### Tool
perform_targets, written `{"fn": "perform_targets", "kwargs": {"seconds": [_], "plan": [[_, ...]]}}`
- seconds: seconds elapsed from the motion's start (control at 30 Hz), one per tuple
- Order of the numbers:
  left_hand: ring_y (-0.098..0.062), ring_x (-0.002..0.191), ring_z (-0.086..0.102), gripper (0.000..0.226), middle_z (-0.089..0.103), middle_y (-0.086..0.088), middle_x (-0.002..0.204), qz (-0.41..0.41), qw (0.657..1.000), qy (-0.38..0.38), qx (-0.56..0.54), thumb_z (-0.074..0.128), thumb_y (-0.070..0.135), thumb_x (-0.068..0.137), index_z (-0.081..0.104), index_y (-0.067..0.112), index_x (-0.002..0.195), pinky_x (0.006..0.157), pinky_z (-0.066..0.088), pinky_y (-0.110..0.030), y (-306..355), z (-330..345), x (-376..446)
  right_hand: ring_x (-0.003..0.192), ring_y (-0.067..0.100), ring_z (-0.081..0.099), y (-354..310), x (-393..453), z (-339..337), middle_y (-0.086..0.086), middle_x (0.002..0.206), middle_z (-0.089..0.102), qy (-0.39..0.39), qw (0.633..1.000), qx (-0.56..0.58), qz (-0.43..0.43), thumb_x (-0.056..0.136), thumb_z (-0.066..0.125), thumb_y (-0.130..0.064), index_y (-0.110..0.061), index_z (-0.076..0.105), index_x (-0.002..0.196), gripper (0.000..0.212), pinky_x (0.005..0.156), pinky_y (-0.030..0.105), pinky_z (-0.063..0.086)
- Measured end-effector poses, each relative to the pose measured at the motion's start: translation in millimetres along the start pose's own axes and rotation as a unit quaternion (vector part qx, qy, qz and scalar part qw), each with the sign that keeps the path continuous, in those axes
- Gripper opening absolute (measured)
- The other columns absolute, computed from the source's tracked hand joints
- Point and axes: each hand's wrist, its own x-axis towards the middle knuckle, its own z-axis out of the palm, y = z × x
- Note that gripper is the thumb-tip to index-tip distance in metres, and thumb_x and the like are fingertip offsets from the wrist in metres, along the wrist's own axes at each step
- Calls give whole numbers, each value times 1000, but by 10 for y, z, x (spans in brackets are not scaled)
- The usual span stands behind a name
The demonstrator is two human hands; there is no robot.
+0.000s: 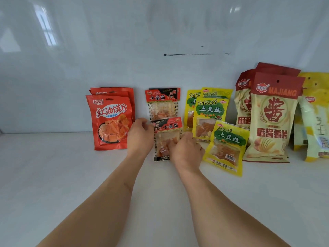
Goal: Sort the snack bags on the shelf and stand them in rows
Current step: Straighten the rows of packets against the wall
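Observation:
A small clear snack bag with a red and black header [166,134] stands at the front of the middle row. My left hand [140,134] grips its left edge and my right hand [185,148] holds its lower right side, covering part of it. Behind it another bag of the same kind [162,102] leans on the wall. To the left stand red bags [110,120], one in front of others. To the right stand yellow-green bags [210,116], and one more of these [227,147] sits nearer and tilted.
Tall cream and dark red chip bags [270,122] stand further right, with pale yellow bags [313,118] at the frame's right edge. The white shelf surface [71,175] stretches toward me and left. A glossy white wall [124,50] backs the rows.

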Motion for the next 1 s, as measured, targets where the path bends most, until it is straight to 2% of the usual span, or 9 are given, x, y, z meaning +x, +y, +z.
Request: {"fn": "perform_targets", "kwargs": {"seconds": [0.23, 0.37, 0.43, 0.53, 0.63, 0.7, 0.8, 0.9, 1.0], "plan": [[-24, 110, 60, 31, 65, -6, 121, 10, 1000, 6, -23, 52, 23, 100, 58, 11, 128, 93, 49, -36, 32, -63, 9, 105, 27, 58, 46, 6, 12, 6, 121, 55, -1, 987, 156, -47, 88, 66, -49, -10, 47, 119, 53, 76, 33, 42], [-2, 80, 57, 27, 63, 7, 99, 4, 999, 24, -43, 50, 25, 102, 57, 13, 125, 65, 45, -15, 48, -71, 18, 94, 19, 55, 68, 23, 10, 2, 113, 56, 27, 971, 231, -58, 89, 71, -37, -12, 50, 112, 41, 72, 25, 34], [3, 77, 55, 26, 58, 15, 90, -4, 998, 29, -59, 50, 27, 103, 57, 14, 125, 60, 40, -9, 54, -77, 11, 94, 13, 50, 55, 60, 0, 1, 112, 55, 43, 963, 255, -72, 89, 72, -35, -10, 52, 113, 40, 75, 21, 34], [-11, 95, 57, 36, 59, 11, 104, -9, 997, 28, -74, 49, 33, 103, 54, 14, 134, 81, 40, -22, 73, -83, 33, 92, 12, 49, -15, 170, -15, 2, 109, 54, 64, 951, 293, -77, 86, 75, -34, -9, 53, 110, 41, 73, 15, 31], [-11, 93, 54, 37, 57, 12, 99, -16, 997, 4, -70, 48, 33, 103, 52, 14, 134, 82, 39, -26, 109, -52, 71, 93, 13, 52, -77, 294, 59, 1, 109, 54, 57, 945, 314, -73, 84, 76, -41, -11, 53, 113, 48, 73, 17, 35], [-15, 92, 57, 34, 57, 11, 97, -22, 998, -23, -52, 48, 31, 103, 51, 15, 133, 80, 41, -28, 138, -23, 103, 104, 16, 56, -105, 354, 148, 0, 118, 57, 56, 946, 311, -71, 84, 75, -44, -12, 52, 124, 56, 85, 25, 45], [-26, 100, 61, 32, 62, -2, 114, -32, 998, -54, -19, 50, 29, 100, 48, 12, 128, 83, 49, -36, 155, 54, 174, 118, 24, 56, -159, 419, 223, 4, 129, 59, 77, 955, 274, -81, 86, 72, -42, -12, 48, 135, 62, 96, 38, 47], [-32, 109, 62, 38, 60, -10, 125, -44, 997, -51, -32, 53, 27, 94, 47, 11, 127, 92, 53, -48, 178, 123, 199, 116, 27, 56, -208, 452, 257, 8, 128, 61, 88, 958, 262, -79, 87, 73, -38, -10, 49, 136, 61, 95, 37, 46], [-29, 125, 55, 46, 53, -8, 138, -27, 997, -37, -62, 52, 22, 94, 44, 13, 139, 103, 47, -43, 206, 130, 232, 113, 26, 59, -215, 478, 302, 5, 124, 63, 92, 955, 273, -74, 83, 76, -36, -14, 52, 132, 59, 94, 44, 49]]}}
